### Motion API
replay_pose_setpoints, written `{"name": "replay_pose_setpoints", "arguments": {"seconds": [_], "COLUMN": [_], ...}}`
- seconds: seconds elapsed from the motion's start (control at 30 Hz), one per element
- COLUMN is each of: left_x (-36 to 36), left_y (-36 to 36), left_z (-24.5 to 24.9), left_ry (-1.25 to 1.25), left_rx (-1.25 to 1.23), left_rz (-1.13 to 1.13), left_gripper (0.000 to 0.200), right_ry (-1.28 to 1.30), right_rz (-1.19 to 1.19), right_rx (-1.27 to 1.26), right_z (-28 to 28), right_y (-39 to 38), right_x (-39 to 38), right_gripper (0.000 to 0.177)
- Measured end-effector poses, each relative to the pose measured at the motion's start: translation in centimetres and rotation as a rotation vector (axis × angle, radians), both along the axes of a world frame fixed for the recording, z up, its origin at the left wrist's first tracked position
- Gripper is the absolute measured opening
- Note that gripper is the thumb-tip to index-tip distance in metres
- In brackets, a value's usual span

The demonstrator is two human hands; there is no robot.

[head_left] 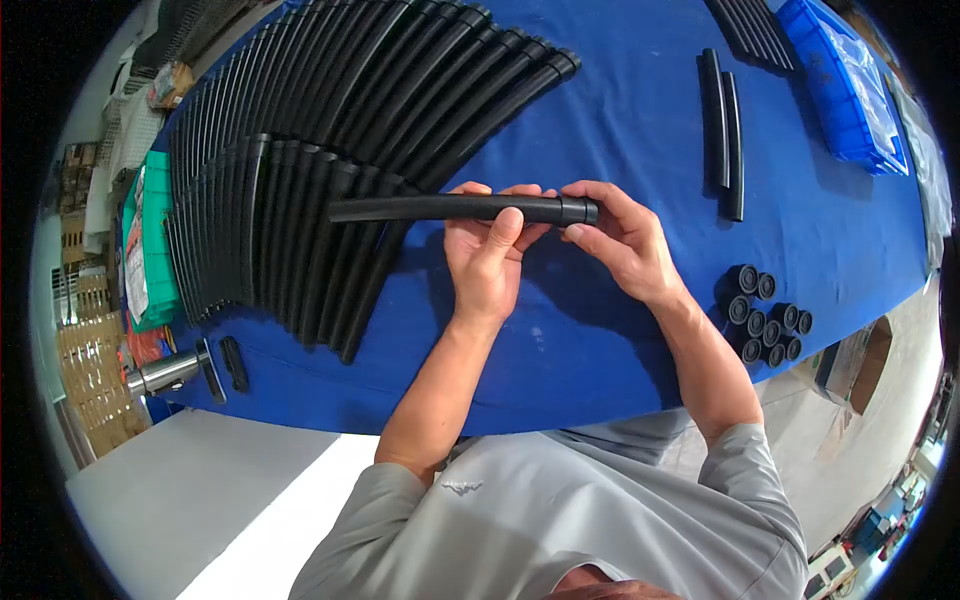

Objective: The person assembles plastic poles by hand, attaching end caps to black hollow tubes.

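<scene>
Held level above the blue-covered table is a black tube [420,207] with a ringed cap [577,210] at its right end. My left hand [487,250] wraps round the tube right of its middle, thumb lying across the front. At the capped end, my right hand [627,240] pinches the cap between thumb and fingers. Several small round black caps [757,315] stand on the cloth to the right of my right forearm. Beyond my left hand, many black tubes [330,90] lie side by side in two overlapping rows.
Two loose black tubes [722,130] lie on the blue cloth [620,110] at the right. More thin tubes [750,30] and a blue crate [840,90] with clear plastic are at the far right. A green crate [150,240] and a metal clamp-like tool [175,370] sit at the left edge.
</scene>
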State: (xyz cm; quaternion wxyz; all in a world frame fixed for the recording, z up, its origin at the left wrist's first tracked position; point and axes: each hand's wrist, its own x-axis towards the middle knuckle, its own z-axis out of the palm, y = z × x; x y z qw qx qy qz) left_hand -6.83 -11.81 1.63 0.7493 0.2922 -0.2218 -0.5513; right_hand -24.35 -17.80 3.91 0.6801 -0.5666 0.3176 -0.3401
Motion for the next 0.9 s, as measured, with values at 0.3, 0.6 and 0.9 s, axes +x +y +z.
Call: {"name": "replay_pose_setpoints", "arguments": {"seconds": [0.3,0.6,0.9], "left_x": [-0.5,0.3,3.1], "left_y": [0.3,0.0,0.1], "left_z": [-0.2,0.1,0.2], "left_ry": [-0.006,-0.150,-0.016], "left_rx": [0.036,0.106,0.037], "left_rz": [0.042,0.071,0.040], "left_gripper": [0.030,0.029,0.029], "right_ry": [0.206,0.042,0.119], "right_rz": [-0.034,-0.038,-0.034], "right_rx": [-0.338,-0.115,-0.344], "right_z": [0.0,-0.9,-0.5], "right_y": [0.2,0.5,-0.6], "right_x": [0.2,0.4,-0.4], "right_gripper": [0.035,0.037,0.046]}}
